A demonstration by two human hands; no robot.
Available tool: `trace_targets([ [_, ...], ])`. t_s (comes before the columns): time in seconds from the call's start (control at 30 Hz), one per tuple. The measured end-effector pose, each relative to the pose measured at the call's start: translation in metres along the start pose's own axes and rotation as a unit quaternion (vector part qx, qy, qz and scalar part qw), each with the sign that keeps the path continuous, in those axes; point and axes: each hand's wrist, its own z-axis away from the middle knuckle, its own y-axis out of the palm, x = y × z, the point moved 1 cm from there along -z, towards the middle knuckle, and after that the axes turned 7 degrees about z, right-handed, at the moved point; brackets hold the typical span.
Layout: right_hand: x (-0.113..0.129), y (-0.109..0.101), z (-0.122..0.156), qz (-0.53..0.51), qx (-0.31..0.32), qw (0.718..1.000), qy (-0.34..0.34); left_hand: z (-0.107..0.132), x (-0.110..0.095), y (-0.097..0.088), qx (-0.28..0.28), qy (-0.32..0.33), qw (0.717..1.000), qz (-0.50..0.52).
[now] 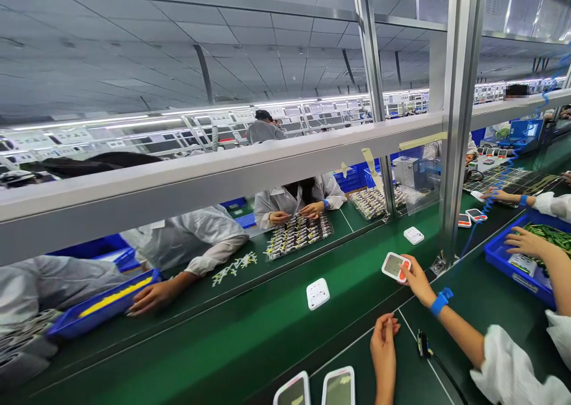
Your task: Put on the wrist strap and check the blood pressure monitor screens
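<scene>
My right hand (418, 283), with a blue band on its wrist, grips a white-framed display unit (394, 267) by its right end. The unit has a grey screen and orange-red parts, and is held up over the green belt (267, 327). Lower down, my left hand (384, 339) has its fingers curled in, and no object shows between them. Beside it on the dark green bench lies a small black connector (422, 344) on a black cable. Two more white-framed units, a left one (292, 390) and a right one (339, 387), are cut off by the bottom edge.
White square housings, a near one (318, 294) and a far one (414, 235), lie on the belt. A co-worker's hand (530, 244) is over a blue bin (495, 253) at right. Metal posts (455, 125) and a white rail (267, 176) cross the view. Co-workers sit opposite.
</scene>
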Motion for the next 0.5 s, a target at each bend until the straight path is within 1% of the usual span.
trace_targets([
  [0.07,-0.012,0.055,0.03,-0.011,0.046,0.999,0.025,0.001,-0.003,0.0,0.007,-0.001,1.0,0.001],
  [0.1,-0.019,0.079,0.042,-0.017,0.067,0.997,0.036,0.001,-0.004,0.0,0.012,-0.002,1.0,0.002],
  [0.13,-0.025,0.098,0.052,-0.023,0.087,0.995,0.048,0.002,-0.004,0.0,0.015,-0.001,1.0,0.002],
  [0.17,-0.029,0.112,0.06,-0.035,0.106,0.992,0.063,0.002,-0.004,0.0,0.016,0.0,1.0,0.001],
  [0.2,-0.032,0.121,0.065,-0.056,0.129,0.987,0.081,0.002,-0.003,-0.001,0.015,0.002,1.0,-0.002],
  [0.27,-0.03,0.126,0.072,-0.096,0.171,0.975,0.107,0.001,0.0,-0.002,0.011,0.004,1.0,-0.01],
  [0.33,-0.022,0.119,0.074,-0.122,0.192,0.968,0.109,-0.001,0.006,-0.005,0.012,0.011,1.0,-0.014],
  [0.4,-0.011,0.108,0.074,-0.128,0.179,0.972,0.086,-0.002,0.01,-0.007,0.016,0.02,1.0,-0.015],
  [0.5,0.003,0.093,0.073,-0.136,0.14,0.979,0.059,0.0,0.013,-0.007,0.021,0.026,0.999,-0.016],
])
